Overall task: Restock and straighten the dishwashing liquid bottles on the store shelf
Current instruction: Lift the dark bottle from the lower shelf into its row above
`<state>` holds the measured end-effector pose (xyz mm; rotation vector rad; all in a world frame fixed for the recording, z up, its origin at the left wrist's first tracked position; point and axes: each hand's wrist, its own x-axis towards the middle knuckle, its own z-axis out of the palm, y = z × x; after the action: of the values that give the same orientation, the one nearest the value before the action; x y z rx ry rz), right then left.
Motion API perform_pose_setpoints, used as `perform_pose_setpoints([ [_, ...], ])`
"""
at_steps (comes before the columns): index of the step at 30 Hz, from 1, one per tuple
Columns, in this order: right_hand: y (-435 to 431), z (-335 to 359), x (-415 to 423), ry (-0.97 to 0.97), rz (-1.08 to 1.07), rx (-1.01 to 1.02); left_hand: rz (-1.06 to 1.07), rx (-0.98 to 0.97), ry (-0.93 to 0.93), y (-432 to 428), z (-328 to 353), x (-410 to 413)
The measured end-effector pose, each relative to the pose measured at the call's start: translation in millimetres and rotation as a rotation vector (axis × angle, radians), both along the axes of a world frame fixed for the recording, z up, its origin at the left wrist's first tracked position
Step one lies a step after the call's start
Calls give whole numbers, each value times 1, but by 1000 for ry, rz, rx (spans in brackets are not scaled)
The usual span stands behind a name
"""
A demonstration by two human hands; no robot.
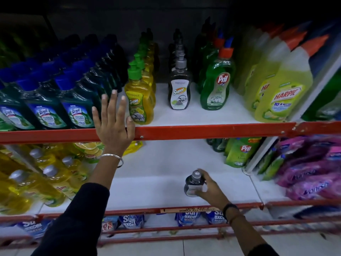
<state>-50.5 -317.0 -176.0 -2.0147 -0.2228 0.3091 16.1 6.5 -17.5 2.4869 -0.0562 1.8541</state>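
Standing upright, cap up: dark bottle

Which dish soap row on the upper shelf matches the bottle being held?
The dark grey Super row, between yellow and green rows: same dark body and silver cap as the held bottle.

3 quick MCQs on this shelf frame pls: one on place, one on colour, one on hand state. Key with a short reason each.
1. Where is the dark bottle in the right hand?
A. top shelf
B. lower shelf
C. floor

2. What colour is the cap on the front yellow bottle?
A. green
B. orange
C. blue

3. What is the left hand doing?
A. gripping a bottle
B. open, fingers spread
C. clenched in a fist

Key:
1 B, it stands on the white lower shelf, below the red rail.
2 A, its pump cap is bright green.
3 B, the palm is flat with fingers fanned, holding nothing.
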Motion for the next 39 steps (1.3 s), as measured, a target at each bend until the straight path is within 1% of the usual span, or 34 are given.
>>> perform_pose_setpoints([
  [5, 0, -4, 3, -81, -61, -79, 6, 12, -6, -1, -1, 0],
  [10, -2, 22, -2, -174, -94, 2, 16, 7, 10, -1, 1, -1],
  [14, 0, 79, -6, -275, -119, 112, 7, -6, 47, -2, 1, -3],
  [19, 11, 161, -11, -416, -137, 303, 13, -6, 66, -1, 3, -4],
  [23, 26, 219, 0, -547, -213, 446, 8, -6, 76, -2, 4, -6],
  [28, 47, 262, 27, -690, -256, 453, 18, -1, 67, -2, 6, -6],
  [31, 56, 266, 53, -689, -276, 420, 17, 5, 59, -1, 6, -6],
  [36, 75, 250, 83, -640, -264, 318, 13, 26, 25, 0, 3, -3],
  [39, 82, 241, 92, -597, -249, 316, 4, 35, 8, 1, 2, -2],
])
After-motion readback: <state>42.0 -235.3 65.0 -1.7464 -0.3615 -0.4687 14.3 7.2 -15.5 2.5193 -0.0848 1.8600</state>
